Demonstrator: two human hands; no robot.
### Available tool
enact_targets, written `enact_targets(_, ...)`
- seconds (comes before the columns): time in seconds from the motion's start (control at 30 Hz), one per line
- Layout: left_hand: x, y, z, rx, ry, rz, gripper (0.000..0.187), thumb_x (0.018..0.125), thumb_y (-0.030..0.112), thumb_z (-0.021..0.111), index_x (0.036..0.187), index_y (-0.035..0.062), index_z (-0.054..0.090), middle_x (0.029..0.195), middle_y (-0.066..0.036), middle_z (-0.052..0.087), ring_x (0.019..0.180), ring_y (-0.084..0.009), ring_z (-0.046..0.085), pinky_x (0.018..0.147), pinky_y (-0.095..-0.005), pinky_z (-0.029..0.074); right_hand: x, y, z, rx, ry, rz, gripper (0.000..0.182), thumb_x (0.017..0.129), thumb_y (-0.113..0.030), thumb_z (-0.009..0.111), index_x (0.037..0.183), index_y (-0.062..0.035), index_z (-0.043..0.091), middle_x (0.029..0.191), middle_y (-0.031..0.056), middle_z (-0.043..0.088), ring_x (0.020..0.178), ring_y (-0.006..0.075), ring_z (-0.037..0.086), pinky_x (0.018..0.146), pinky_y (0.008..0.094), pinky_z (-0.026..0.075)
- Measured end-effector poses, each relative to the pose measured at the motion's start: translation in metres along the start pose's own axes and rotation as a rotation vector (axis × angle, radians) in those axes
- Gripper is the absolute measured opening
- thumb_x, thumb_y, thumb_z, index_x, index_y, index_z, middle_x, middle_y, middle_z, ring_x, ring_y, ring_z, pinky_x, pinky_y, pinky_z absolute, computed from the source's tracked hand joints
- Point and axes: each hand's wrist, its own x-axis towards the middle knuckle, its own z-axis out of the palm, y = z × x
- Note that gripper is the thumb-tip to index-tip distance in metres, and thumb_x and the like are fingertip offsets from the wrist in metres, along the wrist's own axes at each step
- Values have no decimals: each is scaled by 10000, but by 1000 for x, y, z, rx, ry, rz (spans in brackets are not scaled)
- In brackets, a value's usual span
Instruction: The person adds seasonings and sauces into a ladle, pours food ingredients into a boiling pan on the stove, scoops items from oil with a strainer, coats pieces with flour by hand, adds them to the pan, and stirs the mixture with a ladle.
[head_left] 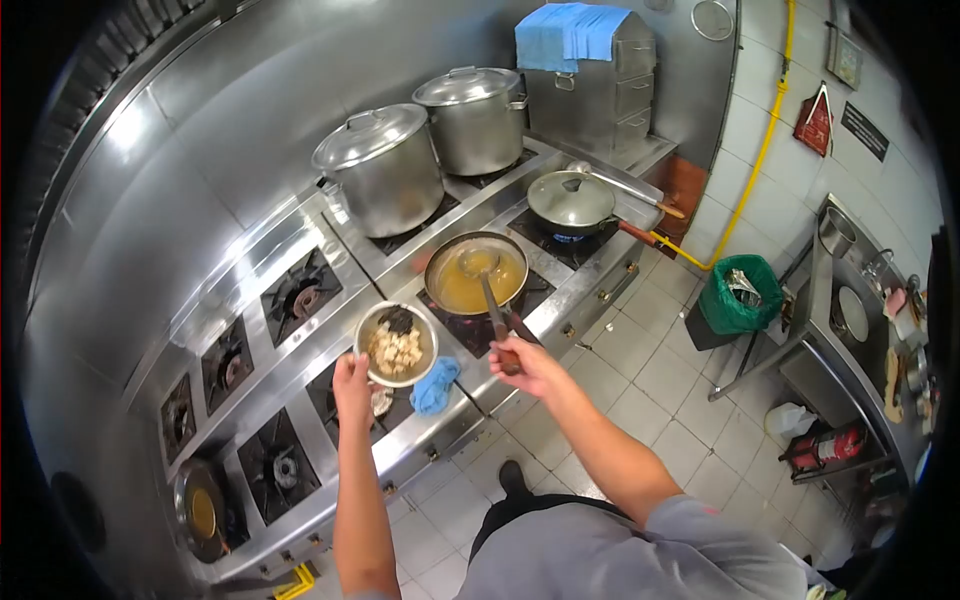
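My left hand [352, 385] grips the rim of a metal bowl [428, 335], held above the stove. Inside the bowl lie pale cubes [395, 350], maybe tofu, and a dark clump [398, 319] of something I cannot identify. Closed round the wooden handle of a ladle [491, 300] is my right hand [535, 368]. The ladle's head dips into yellowish broth [455, 290] in a frying pan [431, 268] on a burner. The bowl is just left of this pan. A crumpled blue cloth [434, 386] lies on the stove beside the bowl.
Two lidded stockpots [385, 180] stand at the back. Right of them, a glass-lidded pan [571, 205] sits over a blue flame. Another pan [203, 510] is at the far left. A bin with a green liner [745, 290] and a steel sink counter [830, 300] are on the right.
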Motion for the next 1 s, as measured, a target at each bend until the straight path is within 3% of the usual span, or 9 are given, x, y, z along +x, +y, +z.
enact_targets(0.2,155,-21,100,331,-205,288,104,852,89,605,879,26,528,929,-93,621,741,-218,624,553,-326,527,-68,-35,-2,-508,121,-3,214,837,-99,625,1004,-17,519,741,39,544,538,113,545,456,261,461)
enact_targets(0.27,185,-29,132,664,-161,845,162,804,66,618,931,5,538,998,-158,615,877,-338,610,725,-402,510,-85,-34,2,-536,96,-21,286,845,-119,633,1062,-18,476,747,23,506,548,111,548,460,270,467)
enact_targets(0.4,198,-21,185,787,-358,717,234,791,62,603,1019,23,569,1111,-162,595,1011,-376,559,852,-433,464,-103,-16,12,-404,82,-22,260,863,-110,606,1076,-42,472,771,19,511,563,108,547,471,257,458)
enact_targets(0.57,210,-43,208,876,-525,897,191,821,66,557,1006,22,566,1217,-121,569,1076,-345,538,888,-420,464,-103,-12,28,-180,130,-21,231,876,-133,599,1070,-58,498,770,16,523,584,100,538,497,247,447)
enact_targets(0.77,234,-34,204,824,-406,999,158,838,61,566,990,17,564,1282,-98,544,1091,-339,533,907,-402,459,-94,-13,26,-377,124,-19,287,851,-112,579,1108,-20,488,790,35,516,571,115,529,473,276,436)
enact_targets(0.83,244,-33,200,774,-377,973,149,846,63,570,987,13,562,1268,-122,551,1093,-349,533,923,-407,450,-101,-17,33,-668,147,-80,464,851,-121,551,1281,-2,423,792,41,518,540,94,517,442,255,424)
enact_targets(0.9,251,-29,196,658,-302,953,157,842,53,577,992,10,557,1233,-155,566,1092,-363,534,938,-415,439,-103,-15,16,-904,177,24,607,817,-96,535,1385,2,343,859,115,564,672,187,602,565,321,497)
enact_targets(0.97,255,-28,191,602,-251,907,100,833,46,589,904,-1,537,1201,-188,575,1078,-376,536,923,-420,434,-106,2,-5,-1558,431,-576,649,771,-62,516,1394,-11,342,1001,203,573,905,313,604,771,391,496)
enact_targets(1.0,261,-33,189,596,-267,853,120,828,59,601,850,-9,505,1181,-196,583,1048,-385,549,891,-413,444,-120,-10,12,-1480,471,-366,691,739,-31,511,1408,-34,339,1090,234,536,1058,387,519,905,423,430)
